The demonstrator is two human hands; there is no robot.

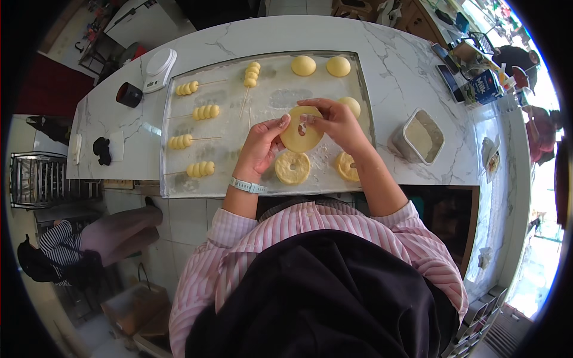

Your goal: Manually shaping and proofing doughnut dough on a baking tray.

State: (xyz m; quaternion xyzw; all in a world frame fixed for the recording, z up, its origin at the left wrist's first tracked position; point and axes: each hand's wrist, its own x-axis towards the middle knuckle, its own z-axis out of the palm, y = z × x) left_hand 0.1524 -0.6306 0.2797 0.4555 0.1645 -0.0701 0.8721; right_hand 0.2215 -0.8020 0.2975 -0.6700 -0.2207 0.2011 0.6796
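Note:
Between my two hands, a flat yellow dough ring (301, 138) is held up above the tray. The fingers of my left hand (264, 142) pinch its left edge. My right hand (335, 118) grips its upper right side, with fingertips at the central hole. Below lie two shaped dough rings, one (292, 168) under the held piece and another (346, 166) partly covered by my right forearm. Round dough balls (303, 65) rest at the tray's far right, one partly behind my right hand. Twisted dough pieces on thin sticks (206, 112) fill the left side.
The large floured metal tray (274, 95) sits on a marble counter (412, 71). A white scale (160, 68) and a dark cup (128, 94) stand left. At right are a square metal tin (419, 137) and a blue carton (484, 85). Another person (89, 241) is at far left.

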